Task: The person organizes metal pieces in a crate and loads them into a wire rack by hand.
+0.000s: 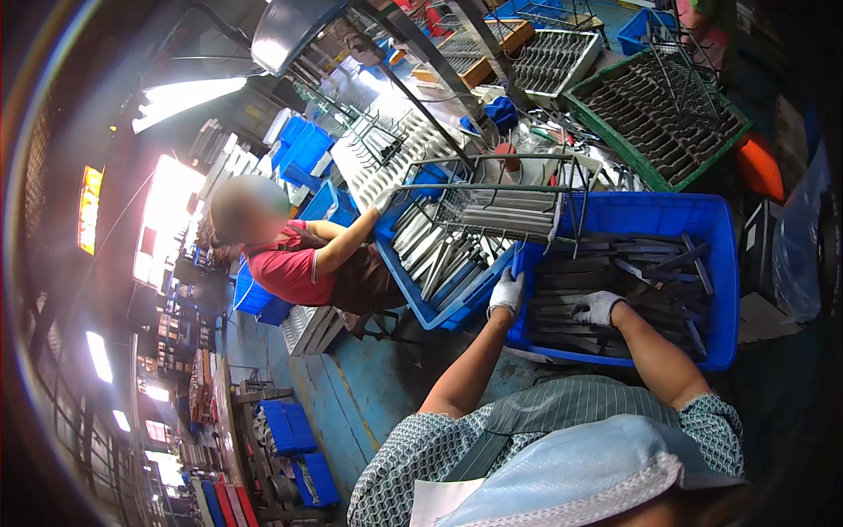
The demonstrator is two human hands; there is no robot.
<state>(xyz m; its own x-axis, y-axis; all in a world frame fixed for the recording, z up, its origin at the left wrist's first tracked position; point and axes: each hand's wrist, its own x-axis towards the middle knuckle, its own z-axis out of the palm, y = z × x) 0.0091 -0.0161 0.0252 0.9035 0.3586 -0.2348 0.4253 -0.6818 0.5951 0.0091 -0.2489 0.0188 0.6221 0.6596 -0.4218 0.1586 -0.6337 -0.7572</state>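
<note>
"Take me across from the left, using your large blue bin (645, 212) as the mark."
"Well to the left of it a co-worker (285, 274) in a red top reaches one gloved hand (384, 201) out by the end of a wire rack (492, 187). Nearer, just beside my bin on its left, is a second blue bin (428, 318) with pale, shiny strips (443, 263) lying loose in it."
"And your own left hand?"
"My left hand (507, 294), in a white glove, is at the left rim of my bin, its fingers fairly straight. I can't tell whether it grips the rim. The rack stands at the bin's far left corner, with grey strips (518, 217) side by side in it."
"The right one?"
"My right hand (597, 309), gloved too, lies inside the bin, fingers part-curled on the dark flat strips (562, 274). Whether it has hold of one I can't tell. Those strips spread right across the bin, a few askew at its right side. Beyond its far side is a green crate (659, 119); to its right hangs a clear plastic bag (797, 263)."
</note>
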